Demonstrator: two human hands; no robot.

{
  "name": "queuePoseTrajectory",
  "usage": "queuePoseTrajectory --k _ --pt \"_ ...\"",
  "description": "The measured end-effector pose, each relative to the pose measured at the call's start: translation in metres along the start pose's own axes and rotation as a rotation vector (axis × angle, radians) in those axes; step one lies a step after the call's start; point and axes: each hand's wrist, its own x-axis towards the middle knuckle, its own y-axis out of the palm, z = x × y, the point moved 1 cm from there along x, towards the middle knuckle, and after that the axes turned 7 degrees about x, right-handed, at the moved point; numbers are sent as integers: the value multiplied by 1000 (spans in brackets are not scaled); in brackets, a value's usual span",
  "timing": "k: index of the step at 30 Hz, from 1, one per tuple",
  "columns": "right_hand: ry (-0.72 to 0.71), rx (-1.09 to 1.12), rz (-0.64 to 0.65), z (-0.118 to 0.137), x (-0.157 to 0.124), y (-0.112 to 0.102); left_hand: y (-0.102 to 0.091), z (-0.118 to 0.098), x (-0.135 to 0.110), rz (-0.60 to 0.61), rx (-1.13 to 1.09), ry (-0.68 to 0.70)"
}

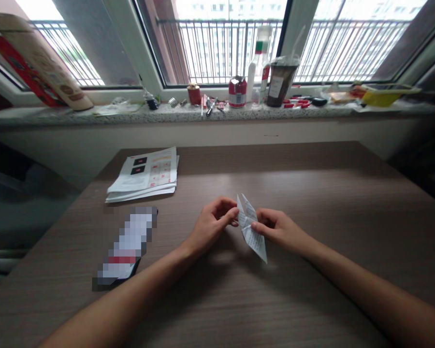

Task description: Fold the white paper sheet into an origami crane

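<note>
A small piece of folded paper [252, 233] with print on it is held up between my two hands above the table. It is long and pointed, with two tips at the top and one at the lower right. My left hand [215, 220] pinches its upper left edge between thumb and fingers. On the other side, my right hand [275, 226] grips the paper near its middle, the thumb lying on the printed face. The fingertips behind the paper are partly hidden.
A stack of printed sheets [145, 174] lies at the table's back left, with a blurred phone [128, 246] nearer me. Along the windowsill [123, 116] stand a red can [237, 92], a dark cup with a straw [281, 84], a bottle [260, 63], several tools and a yellow container [380, 96].
</note>
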Motion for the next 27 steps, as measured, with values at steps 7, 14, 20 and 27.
queuePoseTrajectory --k 7,14,20,27 --pt "33 16 -7 3 1 3 2 5 -1 4 -17 -2" --pt "32 39 -33 3 2 4 8 7 -6 86 33 -17" --pt "122 150 -4 2 2 2 5 5 -4 116 -48 -42" --pt "172 198 21 2 3 3 3 4 -2 106 -51 -34"
